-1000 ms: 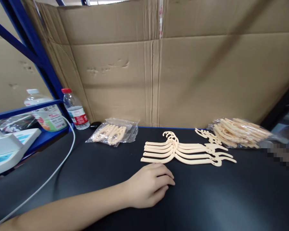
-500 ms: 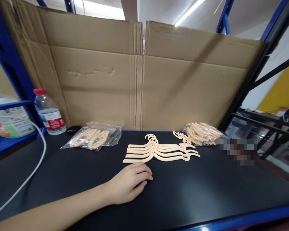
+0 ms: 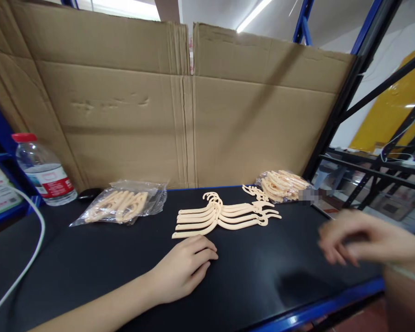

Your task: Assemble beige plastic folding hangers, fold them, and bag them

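Observation:
My left hand (image 3: 185, 267) rests on the black tabletop, palm down, fingers loosely stretched out and holding nothing. Just beyond its fingers lie several cream plastic clothes hangers (image 3: 216, 223), laid in an overlapping row with their hooks toward the back. Small cream curved pieces (image 3: 257, 192) sit behind the right end of that row. My right hand (image 3: 359, 237) hangs above the table's right side, apart from the hangers. Motion smears its bent fingers, and I cannot make out anything in them.
A clear bag of cream hanger parts (image 3: 119, 205) lies at the back left, another filled bag (image 3: 283, 184) at the back right. A red-capped bottle (image 3: 48, 175) and a white cable (image 3: 38, 240) are on the left. Cardboard (image 3: 124, 115) walls off the back.
My right hand has come into view from the right, over the table. The view has turned a little to the right. My left hand stays resting by the hangers.

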A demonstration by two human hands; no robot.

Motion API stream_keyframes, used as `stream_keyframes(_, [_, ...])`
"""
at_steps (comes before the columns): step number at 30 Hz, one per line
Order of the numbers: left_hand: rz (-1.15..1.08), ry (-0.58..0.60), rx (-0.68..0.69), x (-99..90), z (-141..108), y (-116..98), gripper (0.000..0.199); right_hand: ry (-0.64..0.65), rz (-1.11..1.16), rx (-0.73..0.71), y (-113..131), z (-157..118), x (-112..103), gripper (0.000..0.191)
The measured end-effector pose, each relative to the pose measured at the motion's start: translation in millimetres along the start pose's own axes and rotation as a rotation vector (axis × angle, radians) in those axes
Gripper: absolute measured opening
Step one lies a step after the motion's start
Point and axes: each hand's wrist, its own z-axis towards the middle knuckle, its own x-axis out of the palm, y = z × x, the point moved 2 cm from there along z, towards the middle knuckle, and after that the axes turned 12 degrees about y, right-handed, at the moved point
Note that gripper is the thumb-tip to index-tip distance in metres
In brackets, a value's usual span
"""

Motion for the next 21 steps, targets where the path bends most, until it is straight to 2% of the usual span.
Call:
stream_keyframes(1, [0.002, 0.002, 0.000, 0.1, 0.1, 0.2, 0.028, 0.134, 0.028, 0.042, -0.7, 25.1, -16.7, 0.045])
stream_keyframes(2, [0.003, 0.005, 0.001, 0.0, 0.2, 0.4, 0.028, 0.137, -0.035, 0.059, -1.3, 52.3, -33.7, 0.043])
stream_keyframes(4, [0.006, 0.012, 0.000, -0.3, 0.7, 0.3, 0.027, 0.052, -0.358, 0.168, -7.4, 107.5, -58.6, 0.037])
stream_keyframes(5, [0.009, 0.019, -0.001, -0.4, 1.0, 0.1, 0.027, 0.065, -0.563, 0.297, -14.5, 132.8, -64.0, 0.033])
stream_keyframes(8, [0.023, 0.046, -0.008, -0.6, 2.0, -1.1, 0.027, 0.128, -0.706, 0.437, -42.0, 188.5, -59.8, 0.022])
stream_keyframes(10, [0.027, 0.064, -0.017, -0.6, 2.8, -2.1, 0.027, 0.224, -0.744, 0.496, -62.2, 208.2, -50.8, 0.018])
stream_keyframes(13, [0.021, 0.080, -0.034, -0.4, 3.5, -1.6, 0.026, 0.343, -0.781, 0.547, -86.0, 222.8, -44.0, 0.021])
stream_keyframes(17, [0.012, 0.082, -0.037, 0.7, 3.3, 0.7, 0.026, 0.405, -0.806, 0.575, -104.3, 234.8, -44.7, 0.024])
stream_keyframes(19, [-0.008, 0.025, -0.018, -1.4, 5.0, -5.6, 0.027, 0.417, -0.810, 0.590, -110.4, 240.2, -44.1, 0.025])
stream_keyframes(21, [-0.093, -0.076, 0.002, -7.4, 10.3, -23.1, 0.028, 0.425, -0.811, 0.606, -115.2, 245.1, -42.3, 0.027])
